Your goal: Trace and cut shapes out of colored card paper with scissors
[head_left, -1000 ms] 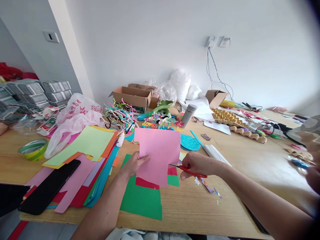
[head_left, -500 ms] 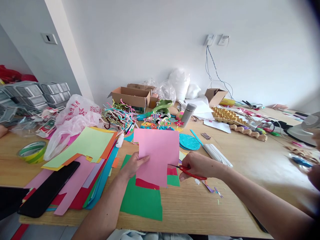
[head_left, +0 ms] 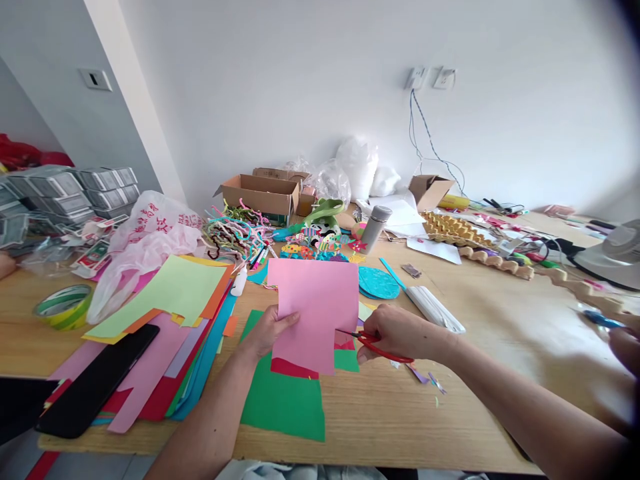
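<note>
Over the green sheet [head_left: 285, 407], pinches pink paper [head_left: 315, 307] in left hand [head_left: 267, 330], clasps red scissors [head_left: 374, 345] in right hand [head_left: 397, 330].

Your right hand [head_left: 395, 331] covered most of the red scissors [head_left: 381, 349], and the pink paper [head_left: 315, 307] hid much of the red sheet [head_left: 293, 368] behind it.

The paper sheet [head_left: 315, 307] is showing plain pink. The scissors [head_left: 386, 351] are showing red handles. The card [head_left: 285, 407] beneath is showing green.
</note>
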A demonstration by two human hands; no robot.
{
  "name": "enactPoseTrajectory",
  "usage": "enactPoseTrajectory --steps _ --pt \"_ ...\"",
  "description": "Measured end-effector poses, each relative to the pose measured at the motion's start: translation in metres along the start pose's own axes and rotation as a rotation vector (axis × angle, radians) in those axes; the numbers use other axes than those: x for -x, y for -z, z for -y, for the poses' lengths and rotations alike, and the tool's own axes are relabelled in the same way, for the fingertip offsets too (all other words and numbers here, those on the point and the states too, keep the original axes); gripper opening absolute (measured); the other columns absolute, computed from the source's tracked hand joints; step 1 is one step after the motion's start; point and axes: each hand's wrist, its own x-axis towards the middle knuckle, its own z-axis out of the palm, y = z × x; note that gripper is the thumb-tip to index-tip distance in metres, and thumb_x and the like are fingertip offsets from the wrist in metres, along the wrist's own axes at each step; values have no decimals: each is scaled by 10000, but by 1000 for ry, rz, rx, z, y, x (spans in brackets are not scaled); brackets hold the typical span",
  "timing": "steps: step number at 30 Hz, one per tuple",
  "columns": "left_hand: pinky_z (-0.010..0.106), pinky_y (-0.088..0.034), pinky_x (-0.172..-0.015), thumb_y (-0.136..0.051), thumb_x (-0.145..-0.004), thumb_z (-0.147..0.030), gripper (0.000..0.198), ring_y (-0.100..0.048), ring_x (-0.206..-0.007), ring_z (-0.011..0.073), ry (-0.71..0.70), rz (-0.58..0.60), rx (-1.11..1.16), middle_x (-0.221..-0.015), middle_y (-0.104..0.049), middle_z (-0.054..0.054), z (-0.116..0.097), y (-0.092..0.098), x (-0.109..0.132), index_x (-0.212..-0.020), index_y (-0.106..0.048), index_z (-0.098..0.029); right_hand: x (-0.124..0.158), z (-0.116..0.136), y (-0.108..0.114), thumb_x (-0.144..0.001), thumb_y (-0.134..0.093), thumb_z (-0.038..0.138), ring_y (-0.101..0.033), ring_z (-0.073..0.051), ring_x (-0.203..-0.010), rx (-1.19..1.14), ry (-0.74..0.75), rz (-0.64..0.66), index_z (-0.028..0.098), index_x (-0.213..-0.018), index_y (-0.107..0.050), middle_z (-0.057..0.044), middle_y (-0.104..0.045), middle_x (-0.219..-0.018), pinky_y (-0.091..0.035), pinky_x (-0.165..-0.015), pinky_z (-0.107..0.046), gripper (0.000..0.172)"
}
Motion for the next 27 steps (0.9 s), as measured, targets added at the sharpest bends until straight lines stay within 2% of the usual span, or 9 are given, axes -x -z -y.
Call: enactPoseTrajectory --steps 11,19,27 --pt "305 -496 -677 -797 -613 -378 413 -662 -710 202 -21 -4 30 -851 -727 86 0 1 0 -936 -711 -135 0 3 -4 -724 -548 714 -303 -100 -448 111 23 -65 186 -555 -609 -9 -538 -501 -182 -470 -257 557" --pt "304 -497 -690 -794 -623 -367 385 -665 -719 200 -25 6 46 -860 -727 85 1 1 -1 -923 -715 -138 3 10 -2 -732 -595 654 -245 -91 -449 81 -2 -84 186 -554 -611 10 -521 -487 -179 -459 -247 501" --pt "311 -501 -692 -798 -616 -377 418 -664 -720 204 -8 -1 34 -859 -726 86 2 2 -2 -944 -707 -134 1 10 2 -748 -624 593 -317 -93 -451 97 -27 -38 184 -571 -652 3 -535 -496 -184 -465 -245 446"
